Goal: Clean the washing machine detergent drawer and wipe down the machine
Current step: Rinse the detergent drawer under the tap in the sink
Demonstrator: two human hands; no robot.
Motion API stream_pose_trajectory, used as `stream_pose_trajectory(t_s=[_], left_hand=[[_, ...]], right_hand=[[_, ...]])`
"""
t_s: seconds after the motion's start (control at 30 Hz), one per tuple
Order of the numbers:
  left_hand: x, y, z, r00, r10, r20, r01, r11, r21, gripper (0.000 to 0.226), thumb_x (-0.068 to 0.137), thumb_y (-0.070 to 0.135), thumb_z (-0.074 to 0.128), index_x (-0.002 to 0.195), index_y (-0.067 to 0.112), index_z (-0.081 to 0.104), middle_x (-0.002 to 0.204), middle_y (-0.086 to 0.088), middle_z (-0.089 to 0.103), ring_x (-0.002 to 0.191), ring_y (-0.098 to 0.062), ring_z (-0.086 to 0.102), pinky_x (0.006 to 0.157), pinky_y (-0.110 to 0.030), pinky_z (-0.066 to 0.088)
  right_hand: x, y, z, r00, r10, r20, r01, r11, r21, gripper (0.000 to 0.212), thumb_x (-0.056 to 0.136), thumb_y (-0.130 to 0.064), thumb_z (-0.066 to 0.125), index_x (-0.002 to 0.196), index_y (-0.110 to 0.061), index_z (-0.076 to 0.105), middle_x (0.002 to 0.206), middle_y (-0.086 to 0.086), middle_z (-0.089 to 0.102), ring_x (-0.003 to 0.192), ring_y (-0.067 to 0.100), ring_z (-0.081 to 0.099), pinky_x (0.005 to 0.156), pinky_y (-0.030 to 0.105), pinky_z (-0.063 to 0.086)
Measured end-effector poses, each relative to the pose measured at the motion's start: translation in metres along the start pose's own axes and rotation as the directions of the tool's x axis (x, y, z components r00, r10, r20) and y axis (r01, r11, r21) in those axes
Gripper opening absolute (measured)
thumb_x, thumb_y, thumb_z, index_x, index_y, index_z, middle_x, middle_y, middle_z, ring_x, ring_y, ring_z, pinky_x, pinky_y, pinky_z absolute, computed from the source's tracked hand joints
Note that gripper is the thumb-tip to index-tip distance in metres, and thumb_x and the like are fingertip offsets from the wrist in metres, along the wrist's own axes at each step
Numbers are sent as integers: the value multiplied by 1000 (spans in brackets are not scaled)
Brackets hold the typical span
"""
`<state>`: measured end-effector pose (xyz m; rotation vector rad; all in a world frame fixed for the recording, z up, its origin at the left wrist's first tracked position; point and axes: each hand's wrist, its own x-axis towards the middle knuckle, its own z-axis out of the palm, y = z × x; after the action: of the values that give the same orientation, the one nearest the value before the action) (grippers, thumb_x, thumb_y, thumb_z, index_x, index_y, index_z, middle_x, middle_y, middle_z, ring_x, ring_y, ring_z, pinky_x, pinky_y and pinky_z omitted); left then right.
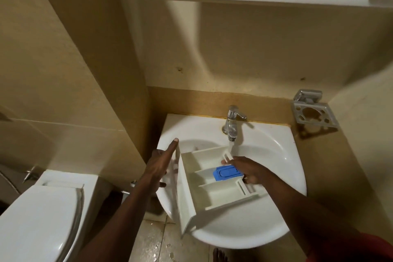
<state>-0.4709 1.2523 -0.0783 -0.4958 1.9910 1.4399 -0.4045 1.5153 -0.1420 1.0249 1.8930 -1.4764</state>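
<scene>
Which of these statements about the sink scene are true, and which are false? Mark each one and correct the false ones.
1. Water runs from the faucet onto the detergent drawer. True.
2. The blue insert sits in the drawer's middle compartment. True.
3. The drawer sits in the washing machine. False: the right hand holds it over the sink.
4. The left hand grips a sponge. False: its straight fingers lie along the drawer's side and hold nothing.
5. The toothbrush holder on the wall carries a brush. False: no brush shows in it.
</scene>
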Motion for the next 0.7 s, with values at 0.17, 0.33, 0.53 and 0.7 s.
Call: stream_pose_trajectory(t_s=[0.17,0.33,0.53,0.7], left_hand=[[11,7,-18,991,121,57,-130,971,202,69,72,74,64,112,17,61,122,-2,59,104,-26,58,72,-38,47],[7,29,-16,951,-9,310,-155,851,501,55,78,63,67,118,25,62,121,-5,63,99,-23,66,83,-36,54],[0,31,7,860,-171,481,-127,841,526,69,78,66,65,126,18,52,125,-6,57,110,-28,60,95,-41,52],[7,16,18,780,-138,610,-41,962,269,44,95,45,53,131,20,54,127,-7,66,121,-28,59,113,-48,36]], right_hand=[[2,-8,-1,968,8,252,7,998,-59,22,96,-28,56,113,-26,70,110,3,67,93,18,62,74,26,47],[-1,-52,9,942,-45,333,154,939,-308,40,91,-35,62,129,-22,61,125,-3,60,114,15,54,95,28,46],[-5,-88,6,936,-95,338,228,896,-381,39,93,-34,60,128,-17,57,112,5,60,96,17,52,78,28,44],[-6,-94,9,933,-155,325,282,876,-391,63,93,-38,60,148,-21,35,153,-1,34,141,19,33,111,31,33]])
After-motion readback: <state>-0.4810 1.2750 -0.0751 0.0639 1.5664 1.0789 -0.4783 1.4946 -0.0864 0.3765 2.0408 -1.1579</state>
